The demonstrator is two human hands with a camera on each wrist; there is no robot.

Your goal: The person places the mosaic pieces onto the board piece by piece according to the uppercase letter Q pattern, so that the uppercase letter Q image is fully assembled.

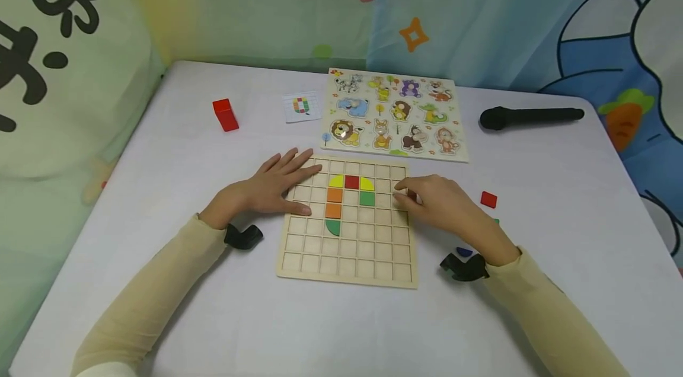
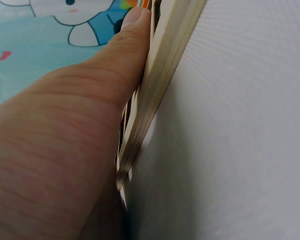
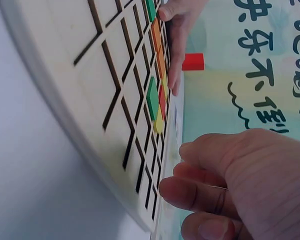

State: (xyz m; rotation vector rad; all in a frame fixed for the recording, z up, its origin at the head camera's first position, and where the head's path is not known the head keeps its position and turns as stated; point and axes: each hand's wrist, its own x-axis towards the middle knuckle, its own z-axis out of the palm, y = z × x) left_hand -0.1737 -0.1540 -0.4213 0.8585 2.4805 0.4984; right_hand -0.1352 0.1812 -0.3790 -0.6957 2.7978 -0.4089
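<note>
A wooden grid board lies on the table with several coloured tiles in its cells. Yellow quarter-round tiles flank a red square tile. Below them sit orange square tiles, a green square tile and a green quarter-round tile. With fingers spread, my left hand rests on the board's left edge; its thumb lies along the rim in the left wrist view. My right hand hovers at the board's right edge, fingers loosely bent, with no tile visible between thumb and fingertips.
Right of the board lie a red tile, a blue piece and a partly hidden green piece. Behind it are a pattern card, an animal puzzle board, a red block and a black microphone.
</note>
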